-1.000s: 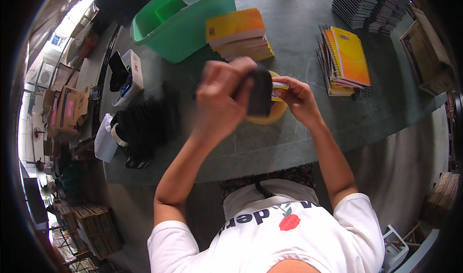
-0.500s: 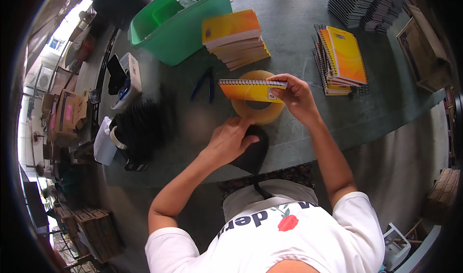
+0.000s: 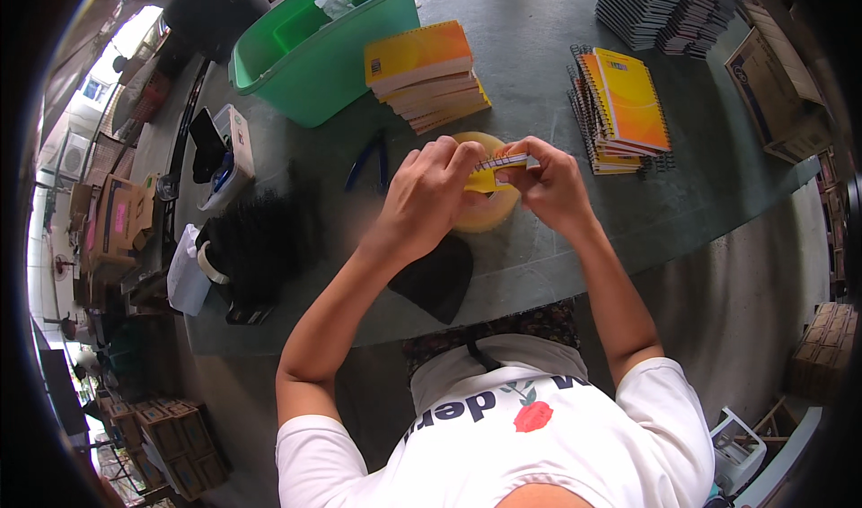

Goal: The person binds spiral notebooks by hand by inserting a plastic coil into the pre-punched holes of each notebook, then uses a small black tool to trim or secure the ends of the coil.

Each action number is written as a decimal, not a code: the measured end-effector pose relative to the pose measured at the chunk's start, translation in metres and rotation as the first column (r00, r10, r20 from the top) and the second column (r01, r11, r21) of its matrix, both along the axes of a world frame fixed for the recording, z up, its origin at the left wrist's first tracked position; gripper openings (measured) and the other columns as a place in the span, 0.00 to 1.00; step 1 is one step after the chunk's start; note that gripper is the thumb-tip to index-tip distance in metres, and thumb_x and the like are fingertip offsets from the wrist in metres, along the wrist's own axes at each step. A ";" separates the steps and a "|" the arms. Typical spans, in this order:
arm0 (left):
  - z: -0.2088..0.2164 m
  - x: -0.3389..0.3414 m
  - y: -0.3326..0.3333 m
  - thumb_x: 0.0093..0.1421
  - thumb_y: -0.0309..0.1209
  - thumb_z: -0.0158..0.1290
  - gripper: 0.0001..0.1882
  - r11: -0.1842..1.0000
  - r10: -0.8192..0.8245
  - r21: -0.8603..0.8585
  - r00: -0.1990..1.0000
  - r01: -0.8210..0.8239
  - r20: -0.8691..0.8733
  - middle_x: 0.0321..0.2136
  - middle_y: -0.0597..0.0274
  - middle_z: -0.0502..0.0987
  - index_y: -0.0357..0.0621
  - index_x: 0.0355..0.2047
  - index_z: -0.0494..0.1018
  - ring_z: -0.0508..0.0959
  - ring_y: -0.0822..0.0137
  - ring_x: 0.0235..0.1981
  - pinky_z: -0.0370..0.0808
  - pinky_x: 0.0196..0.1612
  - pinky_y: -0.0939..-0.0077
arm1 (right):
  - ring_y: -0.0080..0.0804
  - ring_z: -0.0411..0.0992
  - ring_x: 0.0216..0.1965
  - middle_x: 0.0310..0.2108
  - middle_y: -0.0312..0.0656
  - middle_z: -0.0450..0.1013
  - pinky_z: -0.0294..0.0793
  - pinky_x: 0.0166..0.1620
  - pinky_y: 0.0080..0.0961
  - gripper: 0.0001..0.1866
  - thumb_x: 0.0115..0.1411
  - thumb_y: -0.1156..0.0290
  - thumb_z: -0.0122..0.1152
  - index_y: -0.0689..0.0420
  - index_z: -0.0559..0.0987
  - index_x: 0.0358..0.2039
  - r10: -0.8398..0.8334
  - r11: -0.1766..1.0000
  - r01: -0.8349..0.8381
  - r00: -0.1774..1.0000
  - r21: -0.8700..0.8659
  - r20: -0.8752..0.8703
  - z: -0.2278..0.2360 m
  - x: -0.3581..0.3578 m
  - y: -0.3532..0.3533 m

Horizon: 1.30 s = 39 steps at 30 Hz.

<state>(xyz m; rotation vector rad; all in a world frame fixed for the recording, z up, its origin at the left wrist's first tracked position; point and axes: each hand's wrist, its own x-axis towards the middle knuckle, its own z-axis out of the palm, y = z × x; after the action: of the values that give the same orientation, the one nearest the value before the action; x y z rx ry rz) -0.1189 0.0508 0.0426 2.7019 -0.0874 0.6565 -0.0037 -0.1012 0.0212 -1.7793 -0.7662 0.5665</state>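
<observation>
A small yellow-orange notebook [image 3: 488, 181] with a wire coil along its upper edge is held between my hands. My right hand [image 3: 549, 185] pinches its right end. At the left end, my left hand [image 3: 429, 194] has its fingers closed at the coil, covering much of the cover. Directly beneath is a broad ring of amber tape [image 3: 489, 218], partly hidden by the hands. Blue-handled pliers [image 3: 360, 165] lie left of my left hand. Close to the table's front edge rests a flat black piece [image 3: 438, 279], below my left wrist.
Beyond the tape stands a stack of yellow-orange notebooks [image 3: 420, 57]; coil-bound ones [image 3: 628, 104] are piled to the right. A green bin [image 3: 328, 73] is behind left. Black coils [image 3: 265, 248] and a small tray [image 3: 235, 162] sit left. Dark notebooks [image 3: 660, 10] and a carton [image 3: 772, 95] stand far right.
My left hand has risen from beside the tape to the notebook's left end and closed there. The notebook stays in my right hand and now shows less of its cover.
</observation>
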 end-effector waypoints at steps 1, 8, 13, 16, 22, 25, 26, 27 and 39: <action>-0.003 0.002 0.001 0.54 0.26 0.58 0.11 1.000 -0.004 0.021 1.000 0.004 0.007 0.30 0.56 0.77 0.42 0.39 0.72 0.76 0.56 0.33 0.70 0.38 0.65 | 0.24 0.76 0.29 0.32 0.38 0.75 0.78 0.34 0.22 0.09 0.57 0.82 0.58 0.63 0.75 0.39 0.012 0.997 0.002 0.985 0.081 -0.170 -0.004 0.001 -0.001; -0.005 0.004 0.003 0.53 0.26 0.58 0.08 0.994 0.021 0.104 0.999 -0.025 0.046 0.35 0.59 0.76 0.43 0.34 0.73 0.75 0.58 0.35 0.68 0.40 0.65 | 0.24 0.77 0.25 0.31 0.38 0.75 0.79 0.28 0.18 0.09 0.62 0.80 0.53 0.63 0.74 0.43 0.256 0.874 -0.041 0.886 0.485 -0.386 -0.034 0.002 0.002; -0.006 0.005 0.007 0.52 0.26 0.58 0.10 0.999 -0.043 0.027 0.999 0.042 0.018 0.33 0.61 0.76 0.44 0.36 0.72 0.75 0.59 0.37 0.67 0.39 0.65 | 0.22 0.77 0.23 0.29 0.37 0.75 0.76 0.24 0.15 0.13 0.66 0.66 0.52 0.62 0.75 0.43 0.245 0.908 -0.059 0.877 0.414 -0.413 -0.025 0.003 0.000; -0.003 0.012 0.001 0.51 0.24 0.58 0.11 0.996 0.024 0.088 0.996 -0.032 0.089 0.32 0.61 0.76 0.44 0.35 0.71 0.75 0.59 0.35 0.67 0.38 0.66 | 0.21 0.76 0.21 0.28 0.37 0.75 0.75 0.22 0.14 0.15 0.67 0.62 0.50 0.61 0.75 0.43 0.234 0.912 -0.032 0.859 0.408 -0.455 -0.024 0.005 -0.001; -0.013 0.013 0.012 0.51 0.31 0.60 0.14 0.991 -0.024 0.131 0.999 0.018 0.040 0.30 0.63 0.74 0.45 0.38 0.71 0.74 0.60 0.33 0.67 0.38 0.66 | 0.20 0.74 0.17 0.25 0.37 0.74 0.72 0.18 0.14 0.14 0.68 0.64 0.47 0.61 0.75 0.43 0.263 0.918 -0.087 0.863 0.387 -0.431 -0.018 0.007 -0.005; -0.006 0.013 0.002 0.51 0.32 0.60 0.14 0.988 0.030 0.148 0.997 -0.040 0.074 0.29 0.64 0.74 0.45 0.38 0.71 0.74 0.61 0.32 0.66 0.38 0.66 | 0.20 0.74 0.18 0.24 0.37 0.74 0.71 0.18 0.14 0.14 0.68 0.64 0.47 0.62 0.75 0.43 0.234 0.918 -0.053 0.872 0.393 -0.430 -0.023 0.006 -0.003; -0.003 0.014 -0.002 0.52 0.31 0.59 0.14 0.989 0.051 0.132 0.994 -0.063 0.095 0.29 0.64 0.74 0.46 0.38 0.71 0.74 0.61 0.31 0.66 0.38 0.66 | 0.20 0.74 0.18 0.24 0.37 0.74 0.72 0.18 0.14 0.14 0.68 0.65 0.47 0.62 0.75 0.42 0.224 0.915 -0.034 0.872 0.403 -0.436 -0.024 0.005 -0.002; -0.005 0.015 -0.001 0.52 0.32 0.59 0.14 0.991 0.015 0.129 0.996 -0.027 0.092 0.29 0.64 0.74 0.46 0.39 0.71 0.74 0.61 0.32 0.66 0.38 0.66 | 0.20 0.74 0.18 0.24 0.37 0.74 0.72 0.18 0.14 0.14 0.68 0.65 0.47 0.62 0.75 0.42 0.217 0.915 -0.029 0.875 0.402 -0.432 -0.024 0.005 -0.001; -0.009 0.019 0.014 0.54 0.29 0.58 0.09 0.994 -0.102 0.026 0.993 0.103 -0.058 0.31 0.58 0.78 0.42 0.34 0.72 0.75 0.58 0.33 0.68 0.38 0.64 | 0.19 0.74 0.18 0.23 0.35 0.74 0.72 0.19 0.14 0.11 0.68 0.67 0.47 0.61 0.75 0.41 0.154 0.932 -0.002 0.909 0.363 -0.388 -0.026 0.001 0.003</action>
<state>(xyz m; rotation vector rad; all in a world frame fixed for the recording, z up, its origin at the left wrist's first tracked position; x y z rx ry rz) -0.1003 0.0646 0.0336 2.7210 -0.2216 0.5515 -0.0024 -0.0983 -0.0045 -1.2400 -0.6002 0.7749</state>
